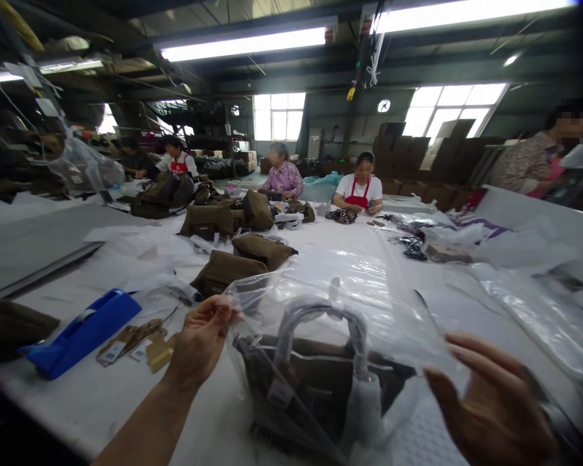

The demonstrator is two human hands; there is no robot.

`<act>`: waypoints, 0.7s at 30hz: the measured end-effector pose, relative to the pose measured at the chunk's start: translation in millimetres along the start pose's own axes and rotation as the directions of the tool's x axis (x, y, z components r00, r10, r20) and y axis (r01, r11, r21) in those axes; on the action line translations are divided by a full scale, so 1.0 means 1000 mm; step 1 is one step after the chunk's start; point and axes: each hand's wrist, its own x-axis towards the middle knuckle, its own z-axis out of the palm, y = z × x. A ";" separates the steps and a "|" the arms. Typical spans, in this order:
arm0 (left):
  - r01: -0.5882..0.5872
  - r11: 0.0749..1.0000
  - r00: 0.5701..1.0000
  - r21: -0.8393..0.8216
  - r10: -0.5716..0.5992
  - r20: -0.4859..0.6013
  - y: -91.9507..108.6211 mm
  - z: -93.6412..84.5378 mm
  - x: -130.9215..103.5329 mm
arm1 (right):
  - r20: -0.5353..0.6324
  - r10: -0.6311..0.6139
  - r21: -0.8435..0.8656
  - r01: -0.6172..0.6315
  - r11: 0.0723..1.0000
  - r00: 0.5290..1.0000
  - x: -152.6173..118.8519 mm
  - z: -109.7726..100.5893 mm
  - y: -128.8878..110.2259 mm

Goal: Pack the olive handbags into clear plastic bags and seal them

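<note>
In front of me stands a dark olive handbag (315,388), inside a clear plastic bag (252,291). White wrapping covers its upright handle (284,323), and a pale tag shows on its front. My left hand (204,336) pinches the upper left corner of the plastic bag between thumb and fingers. On the other side, my right hand (490,401) is somewhat blurred, its fingers spread apart beside the right edge of the plastic. Whether those fingertips touch the film I cannot tell.
Left of me lie a blue tape dispenser (85,333) and brown tags (133,343). Several olive pouches (230,268) sit farther up the white table (78,408). Flat clear plastic bags (529,310) lie at right. Several people sit across the table; another person (525,162) is at far right.
</note>
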 end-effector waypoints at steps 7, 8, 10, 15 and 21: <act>-0.099 0.993 0.995 -0.058 0.100 0.018 -0.005 -0.008 -0.018 | 0.729 0.039 -0.229 0.190 0.955 0.683 0.056 0.048 -0.031; -0.114 0.992 0.993 -0.049 0.114 0.011 -0.004 -0.010 -0.021 | 0.760 0.047 -0.238 0.210 0.948 0.648 0.059 0.049 -0.032; -0.120 0.992 0.993 -0.034 0.120 -0.009 -0.002 -0.014 -0.026 | 0.801 0.004 -0.181 0.236 0.955 0.598 0.062 0.048 -0.033; -0.085 0.991 0.996 -0.105 0.082 -0.034 -0.003 -0.015 -0.032 | 0.892 0.026 -0.080 0.102 0.992 0.451 0.058 0.047 -0.036; -0.042 0.998 0.997 -0.049 0.039 -0.067 0.000 -0.016 -0.039 | 0.987 0.132 -0.106 -0.241 0.965 0.093 0.070 0.066 -0.047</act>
